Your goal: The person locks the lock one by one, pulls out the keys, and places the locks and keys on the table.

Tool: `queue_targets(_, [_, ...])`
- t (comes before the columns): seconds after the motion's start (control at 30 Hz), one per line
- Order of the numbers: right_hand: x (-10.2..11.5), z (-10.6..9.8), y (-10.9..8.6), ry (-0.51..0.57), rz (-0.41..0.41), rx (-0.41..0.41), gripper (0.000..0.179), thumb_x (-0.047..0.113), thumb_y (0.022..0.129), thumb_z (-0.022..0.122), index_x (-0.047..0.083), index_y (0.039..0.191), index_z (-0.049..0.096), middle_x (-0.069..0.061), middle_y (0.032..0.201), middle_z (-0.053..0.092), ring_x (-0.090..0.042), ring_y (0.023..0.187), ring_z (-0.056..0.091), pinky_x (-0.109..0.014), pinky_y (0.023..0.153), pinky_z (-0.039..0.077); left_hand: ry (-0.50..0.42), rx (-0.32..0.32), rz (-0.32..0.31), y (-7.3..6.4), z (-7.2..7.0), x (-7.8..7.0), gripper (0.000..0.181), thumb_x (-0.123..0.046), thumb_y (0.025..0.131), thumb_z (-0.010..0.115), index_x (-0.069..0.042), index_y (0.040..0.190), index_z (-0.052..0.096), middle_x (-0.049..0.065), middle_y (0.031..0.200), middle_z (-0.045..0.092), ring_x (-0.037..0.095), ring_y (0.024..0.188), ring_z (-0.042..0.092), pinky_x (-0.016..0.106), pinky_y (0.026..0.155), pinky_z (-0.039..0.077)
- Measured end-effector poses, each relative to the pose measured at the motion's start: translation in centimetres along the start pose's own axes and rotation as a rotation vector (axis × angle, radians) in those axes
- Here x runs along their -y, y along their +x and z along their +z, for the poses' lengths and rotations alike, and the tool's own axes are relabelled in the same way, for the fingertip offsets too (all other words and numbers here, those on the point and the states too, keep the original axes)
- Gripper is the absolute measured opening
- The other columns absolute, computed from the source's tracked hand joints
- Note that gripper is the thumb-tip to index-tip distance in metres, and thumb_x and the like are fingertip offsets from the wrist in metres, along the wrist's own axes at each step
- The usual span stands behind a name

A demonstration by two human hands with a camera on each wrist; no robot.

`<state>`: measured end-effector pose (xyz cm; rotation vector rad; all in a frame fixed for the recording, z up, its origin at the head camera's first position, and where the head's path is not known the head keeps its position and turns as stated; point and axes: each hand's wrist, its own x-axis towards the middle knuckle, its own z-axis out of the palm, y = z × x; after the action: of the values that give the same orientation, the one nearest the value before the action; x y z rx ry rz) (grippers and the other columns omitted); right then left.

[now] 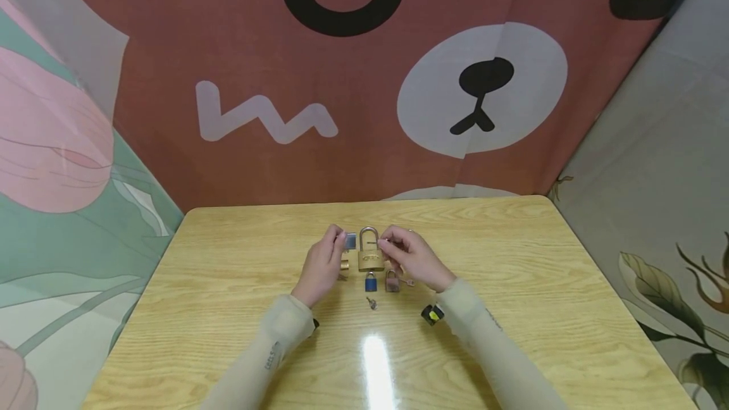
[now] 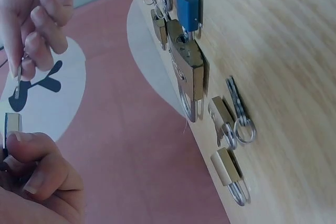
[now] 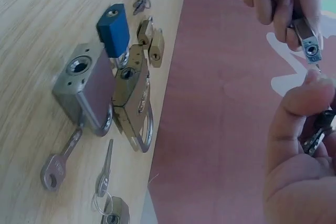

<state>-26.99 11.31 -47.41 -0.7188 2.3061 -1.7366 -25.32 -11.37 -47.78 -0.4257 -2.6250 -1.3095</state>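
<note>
My left hand (image 1: 321,267) holds a small silver padlock (image 3: 308,45) up above the table, its keyhole end facing my other hand. A slim key (image 2: 19,80) is pinched between thumb and fingertips of my right hand (image 1: 416,255), its tip close to the keyhole with a small gap. More dark keys (image 3: 315,137) sit inside the curled right fingers. Behind and below both hands on the table are a large brass padlock (image 1: 371,261), a blue padlock (image 1: 371,282) and a pinkish-grey padlock (image 1: 392,281).
Two small brass padlocks (image 2: 227,166) lie left of the big one, beside a ring of keys (image 2: 239,103). One single key (image 3: 55,171) is by the pinkish-grey padlock, and small keys (image 1: 372,303) lie nearer me. A printed cloth (image 1: 256,169) hangs behind the table's far edge.
</note>
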Motion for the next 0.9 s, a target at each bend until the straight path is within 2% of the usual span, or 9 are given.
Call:
queue_targets(0.07, [-0.1,0.2,0.0,-0.018,0.004,0.007,0.017,0.018,0.109,0.056,0.007,0.099,0.064,-0.006,0.079,0.059,-0.016,0.057,0.05,-0.029,0.046,0.046,-0.006,0.0,0.007,-0.1,-0.1,0.1,0.029,-0.026,0.115,0.037,-0.007,0.109,0.057,0.004,0.079,0.056,0.014,0.067,0.049,0.031,0.064,0.045])
queue_targets(0.1, [-0.2,0.4,0.0,-0.037,0.001,0.011,0.015,0.016,0.108,0.056,0.007,0.099,0.065,-0.008,0.078,0.06,-0.021,0.057,0.052,-0.027,0.047,0.045,-0.008,0.001,0.007,-0.1,-0.2,0.2,0.029,-0.027,0.115,0.037,-0.007,0.109,0.057,0.004,0.078,0.055,0.014,0.065,0.048,0.031,0.063,0.045])
queue_targets(0.17, [-0.5,0.9,0.1,-0.097,-0.007,0.028,0.015,0.017,0.107,0.058,0.009,0.097,0.066,-0.013,0.08,0.063,-0.027,0.063,0.057,-0.023,0.053,0.046,-0.017,0.001,0.005,-0.2,-0.3,0.3,0.029,-0.027,0.115,0.037,-0.007,0.109,0.057,0.002,0.076,0.052,0.014,0.063,0.046,0.031,0.061,0.044])
queue_targets(0.27, [-0.8,1.8,0.1,-0.228,-0.01,0.083,0.012,0.018,0.106,0.061,0.011,0.1,0.069,-0.014,0.089,0.069,-0.028,0.074,0.062,-0.026,0.066,0.052,-0.014,-0.001,-0.001,-0.3,-0.4,0.4,0.029,-0.029,0.115,0.038,-0.007,0.11,0.056,0.001,0.074,0.049,0.014,0.061,0.045,0.03,0.059,0.043])
queue_targets(0.4, [-1.3,3.3,0.1,-0.392,-0.013,0.21,0.011,0.018,0.105,0.063,0.012,0.104,0.072,-0.002,0.096,0.073,-0.008,0.081,0.063,-0.026,0.075,0.055,0.002,-0.003,-0.005,-0.4,-0.5,0.7,0.028,-0.029,0.115,0.037,-0.009,0.111,0.056,0.001,0.074,0.052,0.013,0.062,0.047,0.029,0.059,0.043])
queue_targets(0.5, [-1.7,4.6,0.2,-0.457,-0.028,0.299,0.009,0.018,0.103,0.066,0.014,0.103,0.074,0.003,0.094,0.073,-0.001,0.078,0.063,-0.024,0.076,0.056,-0.002,0.005,-0.012,-0.5,-0.6,0.9,0.029,-0.03,0.115,0.037,-0.009,0.11,0.056,0.004,0.076,0.055,0.013,0.064,0.049,0.029,0.059,0.044])
queue_targets(0.63, [-1.8,6.0,0.5,-0.539,-0.075,0.369,0.006,0.016,0.1,0.071,0.015,0.101,0.076,0.006,0.094,0.074,0.0,0.08,0.063,-0.022,0.08,0.056,-0.008,0.017,-0.018,-0.6,-0.7,1.0,0.029,-0.031,0.115,0.037,-0.009,0.109,0.056,0.005,0.076,0.054,0.014,0.064,0.05,0.03,0.061,0.045])
queue_targets(0.7, [-1.7,6.5,0.6,-0.576,-0.101,0.389,0.005,0.014,0.097,0.073,0.014,0.101,0.077,0.006,0.097,0.075,-0.001,0.086,0.064,-0.022,0.083,0.055,-0.009,0.021,-0.022,-0.7,-0.7,1.1,0.029,-0.031,0.114,0.038,-0.009,0.109,0.056,0.003,0.076,0.052,0.014,0.065,0.049,0.03,0.062,0.045])
queue_targets(0.9, [-1.3,7.3,0.8,-0.615,-0.129,0.428,0.014,0.005,0.095,0.074,0.012,0.106,0.078,0.001,0.104,0.075,-0.006,0.094,0.067,-0.02,0.087,0.055,-0.006,0.016,-0.019,-0.9,-0.7,1.2,0.026,-0.028,0.114,0.04,-0.01,0.107,0.056,-0.001,0.074,0.048,0.013,0.063,0.048,0.028,0.06,0.042])
